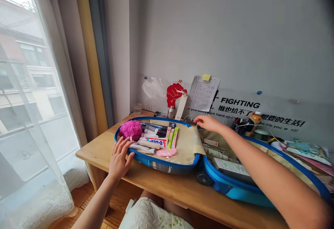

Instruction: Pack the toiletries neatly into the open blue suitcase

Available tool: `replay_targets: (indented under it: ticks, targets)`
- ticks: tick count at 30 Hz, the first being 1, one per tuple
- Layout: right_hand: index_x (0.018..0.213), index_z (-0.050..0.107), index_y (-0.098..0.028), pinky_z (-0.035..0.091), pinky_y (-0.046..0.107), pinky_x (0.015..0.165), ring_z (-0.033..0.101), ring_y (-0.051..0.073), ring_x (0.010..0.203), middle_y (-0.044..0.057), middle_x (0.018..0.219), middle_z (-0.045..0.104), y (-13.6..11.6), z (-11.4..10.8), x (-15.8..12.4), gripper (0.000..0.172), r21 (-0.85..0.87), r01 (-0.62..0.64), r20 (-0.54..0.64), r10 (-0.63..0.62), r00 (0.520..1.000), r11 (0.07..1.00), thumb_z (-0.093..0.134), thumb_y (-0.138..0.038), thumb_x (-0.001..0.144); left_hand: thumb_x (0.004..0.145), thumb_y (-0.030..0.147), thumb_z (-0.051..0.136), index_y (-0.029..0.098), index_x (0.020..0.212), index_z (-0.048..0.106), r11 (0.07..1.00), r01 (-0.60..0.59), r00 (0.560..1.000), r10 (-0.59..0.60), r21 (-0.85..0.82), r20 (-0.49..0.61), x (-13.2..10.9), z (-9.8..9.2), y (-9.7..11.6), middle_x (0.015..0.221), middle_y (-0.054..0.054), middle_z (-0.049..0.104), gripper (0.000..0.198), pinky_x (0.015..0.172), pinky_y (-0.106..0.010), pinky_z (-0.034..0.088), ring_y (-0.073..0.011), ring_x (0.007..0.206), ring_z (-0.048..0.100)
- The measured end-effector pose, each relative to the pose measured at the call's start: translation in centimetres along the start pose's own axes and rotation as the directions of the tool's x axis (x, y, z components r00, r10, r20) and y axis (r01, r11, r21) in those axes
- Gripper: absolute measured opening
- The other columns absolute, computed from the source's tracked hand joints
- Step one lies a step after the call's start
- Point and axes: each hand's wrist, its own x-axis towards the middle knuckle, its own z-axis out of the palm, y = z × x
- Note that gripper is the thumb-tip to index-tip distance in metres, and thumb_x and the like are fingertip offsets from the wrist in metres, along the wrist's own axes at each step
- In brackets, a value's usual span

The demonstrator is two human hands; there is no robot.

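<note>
An open blue suitcase [167, 166] lies across the wooden desk. My left hand [121, 156] is at the front left of its left half, fingers spread and holding nothing, by a magenta bath puff [130, 130]. Beside the puff lie a toothpaste box [158, 141], several pink and green sachets [171, 138], tubes and a pink packet [166, 152]. My right hand [207, 122] reaches over the far side near the hinge, fingertips pinched together. What they hold, if anything, is too small to make out. Below that arm, the right half holds a grey box [231, 166] and a tube [217, 153].
Behind the suitcase stand a white upright lamp [182, 105], a small metal bottle [171, 112] and a clear cup [137, 108]. An orange-labelled bottle [254, 119] and a jar [261, 135] stand at the back right. Curtains [86, 55] hang on the left.
</note>
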Motion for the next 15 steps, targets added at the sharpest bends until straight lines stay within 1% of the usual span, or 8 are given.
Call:
replay_targets:
  ticks: [3,4,6,9,11,13,15]
  targets:
    - [0.090,0.073,-0.022,0.048,0.024,0.061,0.063,0.014,0.062,0.001,0.072,0.070,4.4,-0.6,-3.4,0.025,0.035,-0.083,0.099,0.080,0.992,0.996,0.054,-0.015,0.075,0.097,0.041,0.044,0.026,0.130,0.058,1.000,0.001,1.000,-0.001,0.002,0.005,0.0,0.0,-0.1,0.141,-0.009,0.057,0.038,0.121,-0.054,0.027,-0.0303,0.144,0.038]
    - [0.088,0.073,-0.022,0.048,0.024,0.060,0.065,0.015,0.062,0.002,0.071,0.071,5.5,-0.6,-4.6,0.024,0.053,-0.097,0.145,0.089,0.985,0.994,0.056,-0.016,0.072,0.098,0.041,0.044,0.026,0.130,0.057,1.000,-0.003,1.000,0.003,0.002,0.004,0.0,0.0,-0.1,0.141,-0.009,0.057,0.038,0.121,-0.054,0.027,-0.0304,0.144,0.038]
    - [0.086,0.073,-0.022,0.051,0.024,0.064,0.070,0.017,0.070,0.003,0.076,0.074,7.0,-0.3,-7.3,0.023,0.090,-0.111,0.237,0.087,0.968,0.990,0.063,-0.016,0.066,0.098,0.041,0.044,0.026,0.131,0.057,1.000,-0.009,1.000,0.009,0.003,0.000,0.0,0.1,-0.2,0.141,-0.009,0.057,0.038,0.121,-0.054,0.027,-0.0303,0.144,0.038]
    - [0.086,0.075,-0.024,0.054,0.026,0.074,0.074,0.022,0.087,0.005,0.089,0.077,8.5,0.4,-11.2,0.036,0.093,-0.151,0.331,0.113,0.937,0.984,0.072,-0.012,0.052,0.097,0.041,0.044,0.027,0.130,0.057,1.000,-0.006,1.000,0.006,0.004,-0.001,0.0,0.1,-0.4,0.140,-0.008,0.058,0.038,0.121,-0.054,0.027,-0.0301,0.143,0.038]
    - [0.085,0.076,-0.027,0.055,0.029,0.075,0.074,0.024,0.087,0.004,0.091,0.077,9.3,0.9,-13.3,0.044,0.045,-0.203,0.353,0.175,0.919,0.978,0.072,-0.008,0.046,0.097,0.042,0.044,0.027,0.130,0.058,1.000,-0.002,1.000,0.002,0.002,-0.001,0.0,0.1,-0.3,0.140,-0.008,0.058,0.039,0.121,-0.054,0.027,-0.0303,0.143,0.038]
    - [0.084,0.076,-0.030,0.056,0.031,0.074,0.074,0.025,0.086,0.003,0.092,0.077,9.9,1.4,-14.9,0.047,-0.015,-0.251,0.346,0.240,0.907,0.968,0.068,-0.005,0.045,0.097,0.042,0.044,0.027,0.130,0.057,1.000,-0.002,1.000,0.002,-0.001,-0.004,0.1,0.1,-0.3,0.140,-0.009,0.058,0.039,0.121,-0.054,0.027,-0.0305,0.144,0.038]
    - [0.084,0.075,-0.033,0.056,0.033,0.076,0.073,0.025,0.088,0.003,0.095,0.076,10.2,1.8,-15.7,0.049,-0.059,-0.278,0.330,0.281,0.901,0.959,0.064,-0.004,0.046,0.097,0.042,0.044,0.026,0.130,0.057,1.000,-0.008,1.000,0.008,-0.002,-0.005,0.1,0.0,-0.2,0.140,-0.009,0.058,0.038,0.121,-0.055,0.027,-0.0306,0.144,0.037]
